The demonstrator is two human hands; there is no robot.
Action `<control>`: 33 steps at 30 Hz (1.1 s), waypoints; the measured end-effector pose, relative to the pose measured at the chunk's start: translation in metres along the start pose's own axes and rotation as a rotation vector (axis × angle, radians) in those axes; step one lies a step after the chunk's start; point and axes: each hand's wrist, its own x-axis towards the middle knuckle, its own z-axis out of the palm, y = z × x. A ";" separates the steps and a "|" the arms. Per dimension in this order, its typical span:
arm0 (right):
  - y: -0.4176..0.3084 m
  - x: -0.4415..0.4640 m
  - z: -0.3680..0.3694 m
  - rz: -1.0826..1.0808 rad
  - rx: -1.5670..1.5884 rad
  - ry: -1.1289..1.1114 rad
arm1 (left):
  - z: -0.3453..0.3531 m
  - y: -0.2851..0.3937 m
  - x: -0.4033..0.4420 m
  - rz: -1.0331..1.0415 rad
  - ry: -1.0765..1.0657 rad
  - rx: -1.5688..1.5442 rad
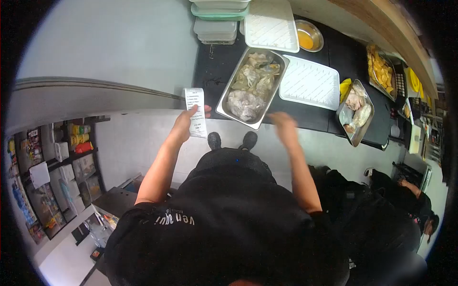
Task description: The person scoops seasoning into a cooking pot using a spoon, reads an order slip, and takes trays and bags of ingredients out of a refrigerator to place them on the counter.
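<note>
A long printed paper slip (195,114) is pinched in my left hand (186,123), with the thumb on its printed face. My right hand (285,127) is blurred by motion just right of the lower end of a deep metal pan (230,114); its fingers are too smeared to read. In the pan lie several clear plastic bags (248,104) with pale contents. Beside the pan is a white ribbed tray (309,82).
On the black counter (305,114) are another white tray (269,24), a metal bowl (317,33) of orange liquid, and a smaller metal pan (355,135) with bags. Stacked lidded containers (217,29) stand behind. Other people in black (405,200) are at lower right.
</note>
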 end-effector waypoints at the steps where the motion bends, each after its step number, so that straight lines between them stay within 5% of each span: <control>1: -0.010 0.018 0.035 -0.060 0.056 -0.052 | -0.002 0.000 -0.002 0.024 -0.027 0.017; 5: -0.045 0.066 0.078 -0.088 -0.220 -0.068 | -0.020 0.000 -0.012 0.044 -0.052 -0.027; 8: -0.062 0.079 0.061 0.129 -0.336 -0.347 | -0.031 -0.003 -0.021 0.074 -0.082 -0.052; 13: -0.048 0.075 0.023 0.091 -0.131 -0.244 | -0.052 -0.006 -0.030 0.044 -0.031 -0.101; 17: -0.026 0.084 -0.006 0.537 0.497 -0.295 | -0.053 0.000 -0.039 0.057 0.026 -0.104; 20: -0.014 0.106 -0.051 0.581 0.484 -0.123 | -0.057 -0.008 -0.035 0.059 0.009 -0.119; 23: -0.012 0.111 -0.074 0.207 -0.499 0.183 | -0.052 -0.011 -0.040 0.060 0.005 -0.128; 25: 0.030 0.104 -0.027 0.131 -0.327 0.232 | -0.047 -0.014 -0.041 0.057 0.000 -0.135; 27: -0.012 0.084 0.013 -0.014 -0.482 -0.264 | -0.045 -0.020 -0.042 0.045 0.006 -0.163; 28: -0.061 0.083 0.019 0.111 -0.590 -0.510 | -0.044 -0.022 -0.042 0.044 0.003 -0.165; 33: -0.025 0.073 0.096 -0.111 -0.682 -0.224 | -0.039 -0.029 -0.045 0.071 -0.020 -0.126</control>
